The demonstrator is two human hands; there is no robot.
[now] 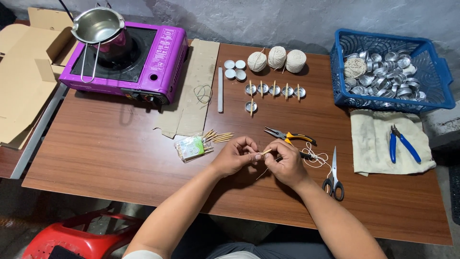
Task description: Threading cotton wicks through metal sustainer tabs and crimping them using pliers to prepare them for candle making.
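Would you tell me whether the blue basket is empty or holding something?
Holding something: the blue basket contains many small metal cups and a ball of string.

Thin wooden stick [265, 152], level, pinched above brown table [120, 158]

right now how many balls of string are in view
4: three string balls in a row at the back of the table, at left, middle and right; a fourth in the blue basket. More may hide among the cups.
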